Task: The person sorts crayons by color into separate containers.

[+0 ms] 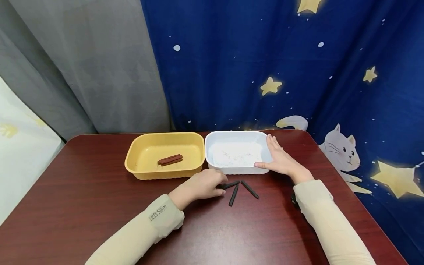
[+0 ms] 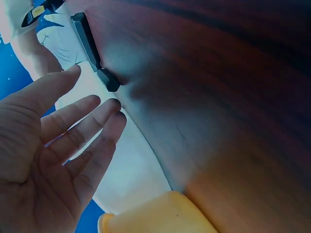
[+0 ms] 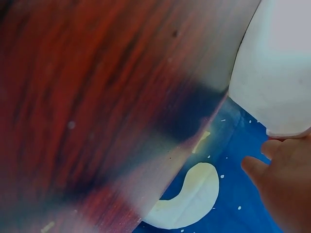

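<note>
Three black crayons (image 1: 250,189) lie on the table in front of a white plastic tub (image 1: 240,170). My left hand (image 1: 200,184) hovers by the leftmost crayon. In the left wrist view, its fingers (image 2: 104,131) are loosely bent and spread, with nothing between them and a gap to the crayons (image 2: 86,41). At the tub's front right corner, my right hand (image 1: 283,160) rests with fingers extended along the side and the thumb over the front rim. Only part of that hand shows in the right wrist view. Brown crayons (image 1: 170,160) lie inside a yellow tub (image 1: 165,175).
Both tubs stand side by side near the back edge of the dark red-brown table (image 1: 73,191). Small crumbs lie on the white tub's floor. Behind the table hang a grey curtain (image 1: 99,66) and a blue curtain (image 1: 218,66) with stars and a cat.
</note>
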Available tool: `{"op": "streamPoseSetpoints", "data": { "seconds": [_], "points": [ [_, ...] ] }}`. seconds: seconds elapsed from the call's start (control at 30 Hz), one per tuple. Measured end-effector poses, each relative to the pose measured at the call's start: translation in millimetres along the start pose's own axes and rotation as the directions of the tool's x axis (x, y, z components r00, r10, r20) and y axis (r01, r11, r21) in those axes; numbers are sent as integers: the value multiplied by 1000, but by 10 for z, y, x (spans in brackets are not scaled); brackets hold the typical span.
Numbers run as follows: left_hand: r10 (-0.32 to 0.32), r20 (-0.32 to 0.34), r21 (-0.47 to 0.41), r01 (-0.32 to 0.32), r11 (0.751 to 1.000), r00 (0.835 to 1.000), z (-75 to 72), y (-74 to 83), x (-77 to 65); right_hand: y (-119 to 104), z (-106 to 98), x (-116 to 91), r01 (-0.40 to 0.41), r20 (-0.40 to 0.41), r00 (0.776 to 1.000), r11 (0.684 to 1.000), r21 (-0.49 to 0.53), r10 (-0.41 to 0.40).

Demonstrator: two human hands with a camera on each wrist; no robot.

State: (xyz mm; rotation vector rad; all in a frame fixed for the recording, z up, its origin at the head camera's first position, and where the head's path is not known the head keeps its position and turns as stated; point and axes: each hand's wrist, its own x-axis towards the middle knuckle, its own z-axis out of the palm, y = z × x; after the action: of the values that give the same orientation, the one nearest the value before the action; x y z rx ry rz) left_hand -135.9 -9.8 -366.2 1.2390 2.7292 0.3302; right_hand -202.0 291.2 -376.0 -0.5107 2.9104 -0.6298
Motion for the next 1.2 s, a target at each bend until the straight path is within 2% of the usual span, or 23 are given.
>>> {"op": "streamPoseSetpoints", "data": {
  "seconds": [0.27,0.43,0.63,1.0,1.2],
  "points": [
    [22,28,-7,-21,1000,999,5,-32,100,22,-25,4,6,-31,999,1000,-17,-7],
    [49,45,22,-50,998,998,50,-12,165,23,-26,8,8,-37,999,999,-35,-9],
    [41,64,31,-43,999,997,58,14,206,-4,-26,12,-5,-41,999,999,-38,3],
    [98,70,-23,-97,995,993,51,-9,167,-15,-17,6,-10,-21,1000,999,-45,9],
    [91,51,-44,-89,995,995,-1,-26,92,-15,0,1,-6,-19,1000,999,-47,5]
  ]
}}
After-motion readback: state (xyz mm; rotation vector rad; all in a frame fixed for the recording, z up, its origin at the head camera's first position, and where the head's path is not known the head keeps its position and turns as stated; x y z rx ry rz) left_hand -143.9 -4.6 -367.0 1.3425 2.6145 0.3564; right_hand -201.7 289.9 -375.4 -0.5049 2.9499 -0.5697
